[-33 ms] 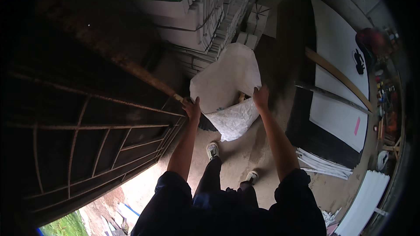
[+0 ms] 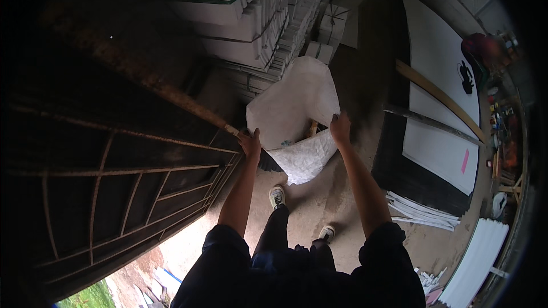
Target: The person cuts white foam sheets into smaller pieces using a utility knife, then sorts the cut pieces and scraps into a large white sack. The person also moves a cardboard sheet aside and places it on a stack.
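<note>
A large white woven sack hangs in front of me above the floor, its mouth spread wide toward me. My left hand grips the rim at the left, close to the end of a rusty metal bar. On the opposite side, my right hand has its fingers closed on the rim. Through the mouth, small brownish pieces show inside; their kind is not clear. The bottom of the sack and most of its contents are hidden.
A rusty barred metal gate stands close on my left. Ahead are strapped stacks of white panels. To the right, white sheets lie with a wooden plank across them. A cluttered shelf lines the far right.
The view has shifted very slightly. Both hands keep hold of the sack's rim in about the same place.
</note>
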Demonstrator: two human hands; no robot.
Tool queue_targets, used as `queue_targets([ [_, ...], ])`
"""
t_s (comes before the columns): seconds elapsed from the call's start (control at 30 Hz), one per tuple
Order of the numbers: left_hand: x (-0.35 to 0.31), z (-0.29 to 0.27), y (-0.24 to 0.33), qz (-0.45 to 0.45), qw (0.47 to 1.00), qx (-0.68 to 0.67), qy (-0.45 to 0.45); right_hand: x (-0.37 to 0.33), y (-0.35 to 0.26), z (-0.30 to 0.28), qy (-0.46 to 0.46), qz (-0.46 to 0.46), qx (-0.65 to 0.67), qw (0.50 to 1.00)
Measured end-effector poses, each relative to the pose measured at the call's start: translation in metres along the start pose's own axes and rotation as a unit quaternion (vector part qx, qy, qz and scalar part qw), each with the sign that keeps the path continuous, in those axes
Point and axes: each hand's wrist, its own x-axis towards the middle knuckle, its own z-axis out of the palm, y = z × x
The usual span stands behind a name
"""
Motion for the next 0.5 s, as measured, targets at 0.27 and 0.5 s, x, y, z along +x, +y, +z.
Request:
queue_targets([
  [0.27, -0.062, 0.014, 0.015, 0.078, 0.985, -0.077, -0.133, -0.052, 0.048, -0.073, 0.050, 0.050, -0.036, 0.997],
  [0.5, -0.217, 0.014, 0.067, 0.246, 0.916, -0.225, -0.224, -0.160, 0.137, -0.211, 0.187, 0.074, 0.025, 0.979],
])
